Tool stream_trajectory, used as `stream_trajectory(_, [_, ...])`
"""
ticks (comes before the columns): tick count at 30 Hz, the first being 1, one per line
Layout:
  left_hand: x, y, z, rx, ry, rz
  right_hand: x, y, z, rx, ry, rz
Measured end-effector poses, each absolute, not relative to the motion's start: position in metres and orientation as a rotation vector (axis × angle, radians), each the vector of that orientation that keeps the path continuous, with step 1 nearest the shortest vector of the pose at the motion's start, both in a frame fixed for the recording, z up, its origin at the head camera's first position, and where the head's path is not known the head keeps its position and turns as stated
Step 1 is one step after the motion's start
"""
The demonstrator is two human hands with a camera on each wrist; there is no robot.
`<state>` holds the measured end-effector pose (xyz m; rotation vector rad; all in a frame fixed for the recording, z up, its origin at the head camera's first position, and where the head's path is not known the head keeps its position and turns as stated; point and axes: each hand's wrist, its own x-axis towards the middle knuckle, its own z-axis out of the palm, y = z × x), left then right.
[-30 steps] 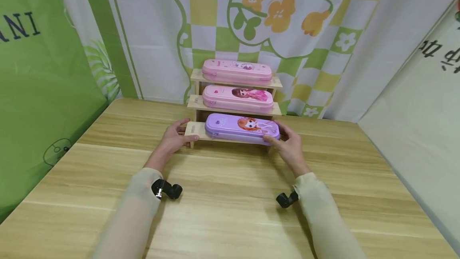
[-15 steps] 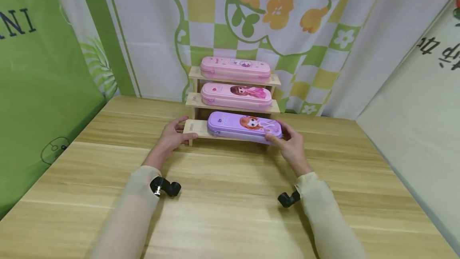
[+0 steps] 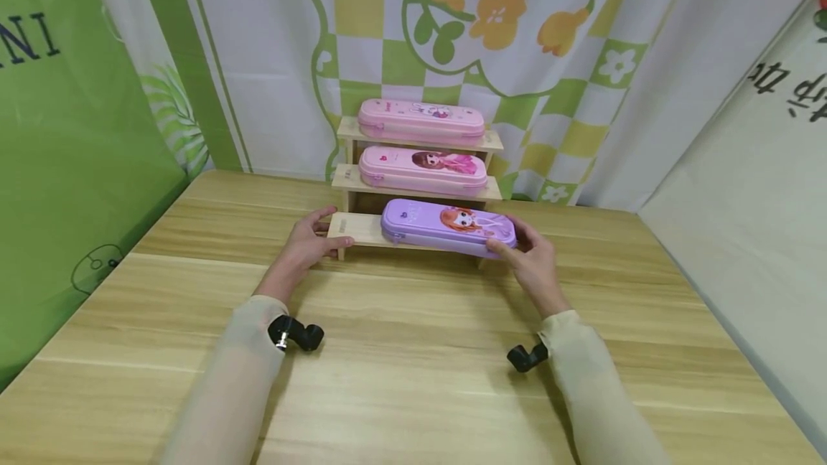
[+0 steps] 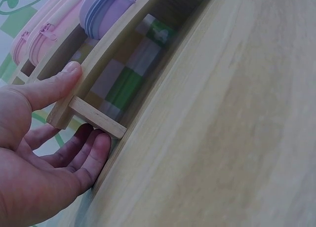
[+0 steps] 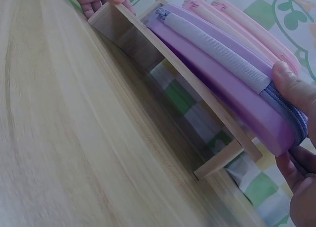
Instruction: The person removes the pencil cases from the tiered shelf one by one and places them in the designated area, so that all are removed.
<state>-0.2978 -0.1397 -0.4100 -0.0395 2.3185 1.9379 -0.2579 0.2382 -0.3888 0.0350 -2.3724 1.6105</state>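
Observation:
A purple zipped pencil case [image 3: 423,219] with a red-haired doll print sits on the lowest step of a three-tier wooden stand [image 3: 360,229]. Its right end sticks out past the board. My right hand [image 3: 533,258] grips that end, thumb on the front and fingers behind, partly hidden. At the stand's left end, my left hand [image 3: 309,241] holds the lowest board; in the left wrist view the thumb lies on the board [image 4: 106,54] and the fingers curl beside its leg. Two pink pencil cases fill the upper steps: a doll-print one [image 3: 400,167] and a rabbit-print one [image 3: 397,117].
The stand is on a wood-grain table [image 3: 388,364], near its back edge. Behind hangs a green and white checked curtain [image 3: 362,6] with flowers. A green cloth [image 3: 64,128] borders the left side, a white panel [image 3: 762,163] the right.
My right hand has moved to the right with the purple pencil case, sliding it along the lowest step and baring more board on the left. My left hand keeps its hold on the stand.

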Motion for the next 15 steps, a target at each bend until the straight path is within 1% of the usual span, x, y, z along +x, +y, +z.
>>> stream_trajectory(15, [-0.3, -0.141, -0.412, -0.03, 2.32, 1.927, -0.249, 0.251, -0.387, 0.012, -2.353, 1.628])
